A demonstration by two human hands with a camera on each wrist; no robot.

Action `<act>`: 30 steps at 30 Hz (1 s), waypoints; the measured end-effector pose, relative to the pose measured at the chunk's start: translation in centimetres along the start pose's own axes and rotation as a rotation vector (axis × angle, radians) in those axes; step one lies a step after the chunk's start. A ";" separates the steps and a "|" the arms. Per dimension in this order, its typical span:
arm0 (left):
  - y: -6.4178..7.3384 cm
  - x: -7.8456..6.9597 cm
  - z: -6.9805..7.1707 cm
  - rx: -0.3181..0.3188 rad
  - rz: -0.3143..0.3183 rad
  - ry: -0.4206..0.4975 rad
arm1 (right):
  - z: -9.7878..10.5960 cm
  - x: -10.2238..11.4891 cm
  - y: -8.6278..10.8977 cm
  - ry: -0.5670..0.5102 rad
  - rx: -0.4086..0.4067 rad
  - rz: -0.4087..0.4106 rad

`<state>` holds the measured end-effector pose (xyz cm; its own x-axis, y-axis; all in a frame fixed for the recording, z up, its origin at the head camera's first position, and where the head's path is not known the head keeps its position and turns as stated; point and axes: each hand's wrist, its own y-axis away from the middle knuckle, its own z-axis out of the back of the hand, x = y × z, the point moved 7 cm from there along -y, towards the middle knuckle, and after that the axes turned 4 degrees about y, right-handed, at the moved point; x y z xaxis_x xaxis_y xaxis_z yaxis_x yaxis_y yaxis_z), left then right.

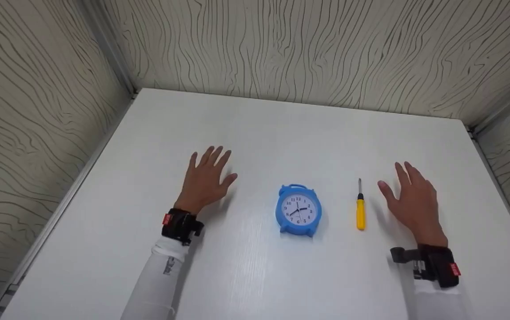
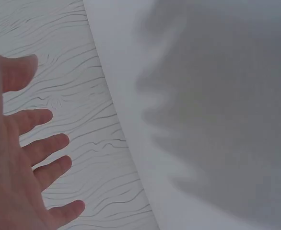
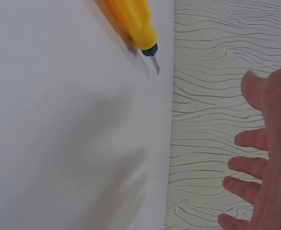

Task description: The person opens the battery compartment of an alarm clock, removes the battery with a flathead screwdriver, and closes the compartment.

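Note:
A blue alarm clock [image 1: 298, 210] with a white dial lies face up on the white table, between the two hands. To its right is a screwdriver [image 1: 360, 213] with a yellow handle, its metal tip pointing to the far side; the right wrist view shows the yellow handle [image 3: 133, 21] too. My left hand [image 1: 206, 180] is left of the clock, fingers spread and holding nothing. On the other side, my right hand [image 1: 412, 204] hovers just right of the screwdriver, fingers extended and apart from it. Shadows of both hands fall on the tabletop.
The white table [image 1: 246, 275] reaches back to a wood-grain patterned wall [image 1: 281, 53], with similar panels on the left and right. Each wrist wears a black strap with a small camera mount, the left one [image 1: 181, 226] over a white sleeve.

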<state>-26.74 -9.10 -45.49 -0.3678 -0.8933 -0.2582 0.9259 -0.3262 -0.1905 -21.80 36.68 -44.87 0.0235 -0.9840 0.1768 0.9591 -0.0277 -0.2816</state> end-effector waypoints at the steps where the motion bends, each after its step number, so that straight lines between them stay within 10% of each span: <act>1: 0.0 -0.4 -0.1 0.005 -0.009 0.000 | 0.0 0.2 0.1 -0.002 -0.001 0.006; 30: 0.4 -2.9 -1.5 0.055 -0.065 -0.027 | -0.2 4.3 1.2 -0.048 0.083 0.092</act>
<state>-25.38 -6.18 -46.26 -0.4258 -0.8775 -0.2208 0.9036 -0.3999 -0.1532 -20.62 32.34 -44.67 0.1239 -0.9721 0.1991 0.9723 0.0790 -0.2198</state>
